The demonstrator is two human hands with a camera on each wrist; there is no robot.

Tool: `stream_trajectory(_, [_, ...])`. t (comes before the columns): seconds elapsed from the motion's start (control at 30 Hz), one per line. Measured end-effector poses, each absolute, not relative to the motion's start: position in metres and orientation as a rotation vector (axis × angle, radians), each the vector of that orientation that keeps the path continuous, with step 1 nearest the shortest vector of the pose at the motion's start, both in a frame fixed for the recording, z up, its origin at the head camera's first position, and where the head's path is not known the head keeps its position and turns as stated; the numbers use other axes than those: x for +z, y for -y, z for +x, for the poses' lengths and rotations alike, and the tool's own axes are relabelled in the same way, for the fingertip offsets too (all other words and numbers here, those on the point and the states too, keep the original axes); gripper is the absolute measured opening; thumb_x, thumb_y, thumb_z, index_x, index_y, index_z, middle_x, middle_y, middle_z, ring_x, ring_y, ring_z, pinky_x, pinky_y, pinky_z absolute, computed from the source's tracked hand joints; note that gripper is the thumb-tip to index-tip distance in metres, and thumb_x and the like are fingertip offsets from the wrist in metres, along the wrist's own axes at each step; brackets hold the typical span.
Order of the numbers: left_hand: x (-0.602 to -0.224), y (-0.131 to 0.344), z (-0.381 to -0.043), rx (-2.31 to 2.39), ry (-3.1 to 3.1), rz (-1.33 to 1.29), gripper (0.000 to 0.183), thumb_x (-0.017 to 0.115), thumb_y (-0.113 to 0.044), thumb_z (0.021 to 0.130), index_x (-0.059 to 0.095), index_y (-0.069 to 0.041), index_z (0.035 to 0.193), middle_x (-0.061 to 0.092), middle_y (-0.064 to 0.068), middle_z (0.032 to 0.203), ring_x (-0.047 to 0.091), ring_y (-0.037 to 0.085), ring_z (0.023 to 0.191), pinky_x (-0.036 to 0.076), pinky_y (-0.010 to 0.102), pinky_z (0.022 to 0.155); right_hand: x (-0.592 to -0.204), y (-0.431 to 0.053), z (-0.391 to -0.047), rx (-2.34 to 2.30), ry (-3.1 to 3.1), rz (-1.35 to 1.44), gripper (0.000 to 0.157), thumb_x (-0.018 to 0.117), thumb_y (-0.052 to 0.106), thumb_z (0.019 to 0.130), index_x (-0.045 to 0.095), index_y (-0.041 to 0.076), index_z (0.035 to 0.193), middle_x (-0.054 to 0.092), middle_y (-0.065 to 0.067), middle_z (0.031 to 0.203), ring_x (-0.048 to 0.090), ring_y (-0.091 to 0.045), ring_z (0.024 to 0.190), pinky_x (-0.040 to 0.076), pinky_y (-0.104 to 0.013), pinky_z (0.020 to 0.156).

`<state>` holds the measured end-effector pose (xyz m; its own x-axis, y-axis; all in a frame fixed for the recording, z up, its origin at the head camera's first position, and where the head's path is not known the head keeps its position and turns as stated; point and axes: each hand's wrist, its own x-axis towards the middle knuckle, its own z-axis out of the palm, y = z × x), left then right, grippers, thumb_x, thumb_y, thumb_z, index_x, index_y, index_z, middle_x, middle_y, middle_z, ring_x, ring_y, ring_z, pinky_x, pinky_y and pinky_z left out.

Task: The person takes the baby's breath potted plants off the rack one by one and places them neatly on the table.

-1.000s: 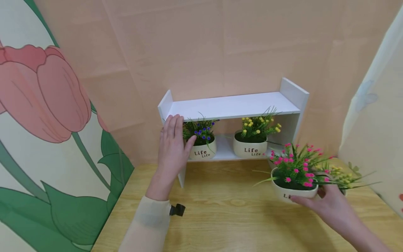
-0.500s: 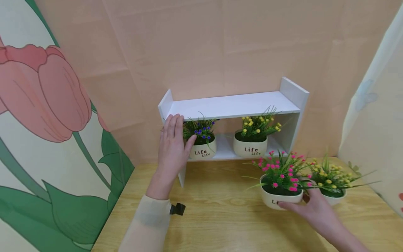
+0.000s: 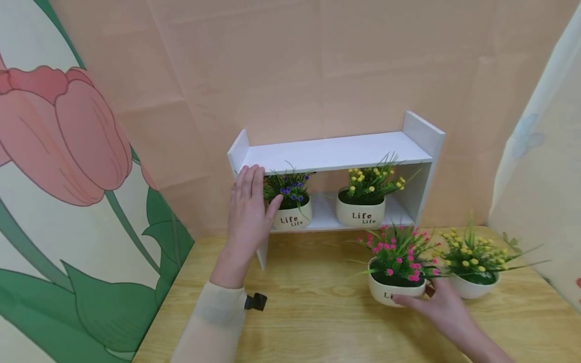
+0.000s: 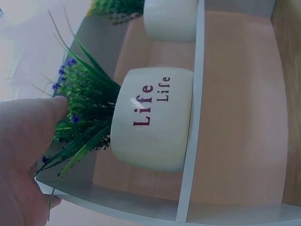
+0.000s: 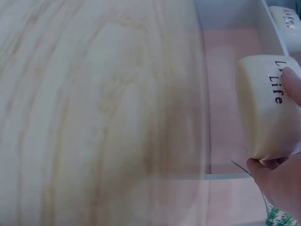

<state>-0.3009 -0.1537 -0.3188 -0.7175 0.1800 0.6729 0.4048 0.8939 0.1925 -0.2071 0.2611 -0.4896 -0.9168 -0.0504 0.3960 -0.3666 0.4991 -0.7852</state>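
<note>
Right hand (image 5: 280,186) gripped the near pot (image 5: 261,113), one digit over its "Life" lettering, another at its end. Shelf (image 5: 230,14) stood behind; far pot (image 5: 283,27), also lettered, was cut off at upper right. Wood-grain table (image 5: 94,113) filled the left. Foliage (image 5: 281,219) showed at lower right.
</note>
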Motion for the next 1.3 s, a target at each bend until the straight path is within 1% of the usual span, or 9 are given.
stream_trajectory(0.27, [-0.319,0.153,-0.3,-0.432,2.356,-0.422,0.077,0.065,-0.041,0.113,0.029,-0.004,0.17,0.03,0.016,0.174,0.012,0.034,0.169,0.014,0.053,0.136,-0.499,-0.257,-0.212,1.41,2.484,0.299,0.106,0.103,0.024,0.079,0.045,0.016,0.167,0.054,-0.014,0.162,0.045,0.016,0.132,0.043,-0.007,0.099])
stream_trajectory(0.47, [-0.319,0.154,-0.3,-0.437,2.346,-0.422,0.077,0.065,-0.041,0.112,0.029,-0.003,0.17,0.03,0.016,0.174,0.012,0.034,0.169,0.014,0.053,0.136,-0.502,-0.254,-0.216,1.425,2.481,0.286,0.103,0.103,0.024,0.078,0.048,0.012,0.164,0.056,-0.016,0.16,0.046,0.017,0.13,0.043,-0.008,0.1])
stream_trajectory(0.83, [-0.319,0.153,-0.3,-0.434,2.36,-0.413,0.077,0.065,-0.041,0.113,0.028,-0.004,0.17,0.029,0.016,0.175,0.011,0.033,0.169,0.015,0.054,0.135,-0.513,-0.262,-0.218,1.396,2.625,0.156,0.092,0.102,0.035,0.08,0.056,0.005,0.155,0.067,-0.021,0.148,0.051,0.017,0.118,0.044,-0.007,0.095])
stream_trajectory(0.9, [-0.319,0.153,-0.299,-0.432,2.364,-0.409,0.077,0.065,-0.041,0.113,0.028,-0.004,0.17,0.029,0.015,0.175,0.011,0.033,0.169,0.015,0.055,0.135,-0.513,-0.263,-0.219,1.383,2.645,0.143,0.094,0.102,0.036,0.08,0.056,0.005,0.155,0.067,-0.022,0.148,0.055,0.011,0.121,0.042,-0.007,0.095])
stream_trajectory(1.0, [-0.319,0.153,-0.299,-0.432,2.378,-0.402,0.077,0.064,-0.042,0.113,0.027,-0.005,0.171,0.029,0.015,0.175,0.01,0.033,0.169,0.015,0.056,0.135,-0.513,-0.264,-0.22,1.377,2.663,0.138,0.098,0.102,0.036,0.079,0.053,0.003,0.157,0.064,-0.024,0.151,0.062,-0.014,0.132,0.04,-0.006,0.096])
stream_trajectory(1.07, [-0.318,0.152,-0.298,-0.43,2.383,-0.399,0.078,0.064,-0.042,0.113,0.027,-0.005,0.171,0.029,0.015,0.175,0.01,0.033,0.169,0.015,0.056,0.135,-0.513,-0.264,-0.221,1.383,2.673,0.132,0.101,0.102,0.034,0.08,0.05,0.001,0.159,0.061,-0.026,0.154,0.058,-0.033,0.14,0.039,-0.005,0.097])
stream_trajectory(1.13, [-0.318,0.152,-0.298,-0.429,2.388,-0.398,0.078,0.064,-0.042,0.113,0.027,-0.005,0.171,0.028,0.015,0.175,0.01,0.033,0.169,0.016,0.056,0.135,-0.513,-0.265,-0.221,1.365,2.694,0.115,0.103,0.102,0.034,0.081,0.047,-0.001,0.161,0.059,-0.029,0.155,0.057,-0.041,0.14,0.041,-0.007,0.096])
stream_trajectory(1.23, [-0.318,0.152,-0.298,-0.429,2.387,-0.397,0.078,0.064,-0.042,0.113,0.027,-0.005,0.171,0.029,0.015,0.175,0.01,0.033,0.169,0.016,0.057,0.135,-0.513,-0.265,-0.219,1.382,2.747,0.043,0.097,0.101,0.034,0.082,0.049,-0.001,0.157,0.074,-0.028,0.116,0.073,-0.033,0.103,0.052,-0.017,0.076])
stream_trajectory(1.3, [-0.318,0.152,-0.299,-0.431,2.386,-0.399,0.078,0.064,-0.042,0.113,0.027,-0.005,0.171,0.029,0.015,0.175,0.01,0.033,0.169,0.016,0.056,0.135,-0.513,-0.265,-0.217,1.396,2.772,0.006,0.092,0.1,0.033,0.083,0.051,-0.001,0.153,0.068,-0.016,0.086,0.065,-0.021,0.076,0.05,-0.026,0.063])
